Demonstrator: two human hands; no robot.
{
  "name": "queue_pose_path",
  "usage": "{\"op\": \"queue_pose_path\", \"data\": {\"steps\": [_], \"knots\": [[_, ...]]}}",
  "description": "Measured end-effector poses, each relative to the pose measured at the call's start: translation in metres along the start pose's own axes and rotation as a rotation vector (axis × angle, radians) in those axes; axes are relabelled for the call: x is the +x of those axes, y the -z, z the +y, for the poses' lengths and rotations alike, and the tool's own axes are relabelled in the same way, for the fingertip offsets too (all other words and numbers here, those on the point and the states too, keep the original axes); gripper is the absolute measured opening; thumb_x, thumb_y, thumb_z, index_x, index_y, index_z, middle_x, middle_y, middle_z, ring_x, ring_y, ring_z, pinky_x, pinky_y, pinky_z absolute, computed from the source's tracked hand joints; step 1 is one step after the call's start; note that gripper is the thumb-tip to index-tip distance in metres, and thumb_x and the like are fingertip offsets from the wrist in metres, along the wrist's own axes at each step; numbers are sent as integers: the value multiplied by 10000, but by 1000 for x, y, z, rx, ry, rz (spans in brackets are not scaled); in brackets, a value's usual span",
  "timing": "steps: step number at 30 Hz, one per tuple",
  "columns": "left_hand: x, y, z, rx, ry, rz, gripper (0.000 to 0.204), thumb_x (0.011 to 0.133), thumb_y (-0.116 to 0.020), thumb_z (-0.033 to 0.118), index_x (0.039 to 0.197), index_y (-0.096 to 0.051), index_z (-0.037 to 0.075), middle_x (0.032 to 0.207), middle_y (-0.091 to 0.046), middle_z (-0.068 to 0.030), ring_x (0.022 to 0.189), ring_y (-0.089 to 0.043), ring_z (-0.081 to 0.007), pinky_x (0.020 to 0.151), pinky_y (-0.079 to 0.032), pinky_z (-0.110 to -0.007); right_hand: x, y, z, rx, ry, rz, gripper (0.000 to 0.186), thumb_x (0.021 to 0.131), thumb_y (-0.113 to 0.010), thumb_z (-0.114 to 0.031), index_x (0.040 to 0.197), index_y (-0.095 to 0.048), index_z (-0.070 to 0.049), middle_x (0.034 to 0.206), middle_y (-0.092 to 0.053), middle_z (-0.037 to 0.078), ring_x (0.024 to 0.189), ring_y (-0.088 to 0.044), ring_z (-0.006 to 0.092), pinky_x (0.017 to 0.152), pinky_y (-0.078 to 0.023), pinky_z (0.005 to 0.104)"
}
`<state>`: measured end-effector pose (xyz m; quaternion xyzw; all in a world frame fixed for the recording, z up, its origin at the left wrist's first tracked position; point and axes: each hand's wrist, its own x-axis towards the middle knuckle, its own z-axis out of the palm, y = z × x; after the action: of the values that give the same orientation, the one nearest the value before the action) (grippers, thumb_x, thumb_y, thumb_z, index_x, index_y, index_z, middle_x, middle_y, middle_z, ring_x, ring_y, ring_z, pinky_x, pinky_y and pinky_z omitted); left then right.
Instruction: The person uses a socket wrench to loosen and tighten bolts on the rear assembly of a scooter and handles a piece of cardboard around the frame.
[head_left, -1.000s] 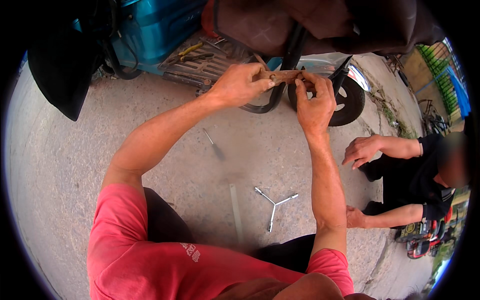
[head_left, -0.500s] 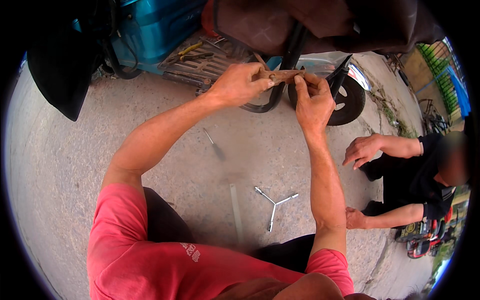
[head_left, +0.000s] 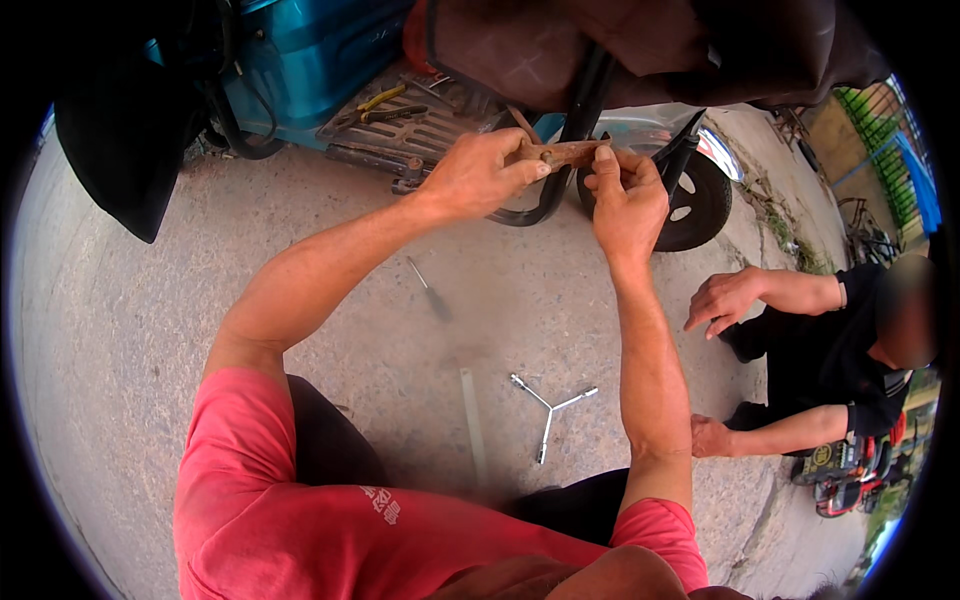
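My left hand (head_left: 478, 172) is closed on the left end of a rusty metal piece (head_left: 568, 152) with what looks like a bolt in it. My right hand (head_left: 628, 205) grips its right end, thumb raised at the tip. The piece is held in front of a black bent tube (head_left: 548, 200) of a teal vehicle (head_left: 300, 60), near a small black wheel (head_left: 692, 225). Yellow-handled pliers (head_left: 382, 97) and other tools lie on the slatted footboard (head_left: 350, 132).
On the concrete ground (head_left: 200, 300) lie a screwdriver (head_left: 428, 288), a metal strip (head_left: 470, 420) and a Y-shaped socket wrench (head_left: 550, 408). A person in dark clothes (head_left: 810, 350) crouches at right, near parked two-wheelers (head_left: 850, 480). A brown cover (head_left: 650, 50) hangs above.
My hands have shifted only slightly on the metal piece; my right thumb sits a little higher and further right. The other person stays almost still.
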<state>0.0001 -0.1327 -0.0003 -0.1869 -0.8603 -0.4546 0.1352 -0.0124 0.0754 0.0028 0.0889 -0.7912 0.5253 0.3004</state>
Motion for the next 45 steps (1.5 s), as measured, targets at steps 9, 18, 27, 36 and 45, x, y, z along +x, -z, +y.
{"op": "queue_pose_path", "data": {"steps": [9,18,27,36,45], "knots": [[1,1,0,-22,12,0,458,918,-666,487,943,-663,30,722,-682,-66,664,-617,-154,613,-480,-351,10,4,-6,127,-268,-226,445,1053,-552,-372,993,-686,48,758,-688,80,609,-617,106,580,-505,274],[0,1,0,-8,-2,2,451,926,-663,480,951,-662,30,737,-688,-78,703,-648,-161,633,-494,-346,8,4,-4,-230,1,-194,478,1032,-516,-383,885,-676,43,763,-695,129,703,-684,203,651,-533,335],[-1,4,7,-33,17,-16,435,925,-671,464,927,-665,30,731,-681,-68,683,-644,-162,634,-494,-345,8,7,-7,-302,75,-120,448,1040,-506,-371,908,-671,23,729,-649,130,691,-657,247,695,-518,404],[-1,0,6,-103,61,-16,378,938,-685,404,903,-653,29,744,-686,-57,719,-674,-146,659,-503,-329,17,-4,-4,582,-685,-260,436,1079,-475,-369,861,-626,-24,737,-571,13,626,-502,94,478,-366,275],[-1,-2,-4,-49,11,-17,368,954,-684,411,935,-662,44,734,-684,-51,692,-629,-117,652,-499,-320,8,4,-2,-331,130,-163,513,984,-534,-439,968,-667,56,908,-703,273,917,-669,458,800,-510,487]]}}
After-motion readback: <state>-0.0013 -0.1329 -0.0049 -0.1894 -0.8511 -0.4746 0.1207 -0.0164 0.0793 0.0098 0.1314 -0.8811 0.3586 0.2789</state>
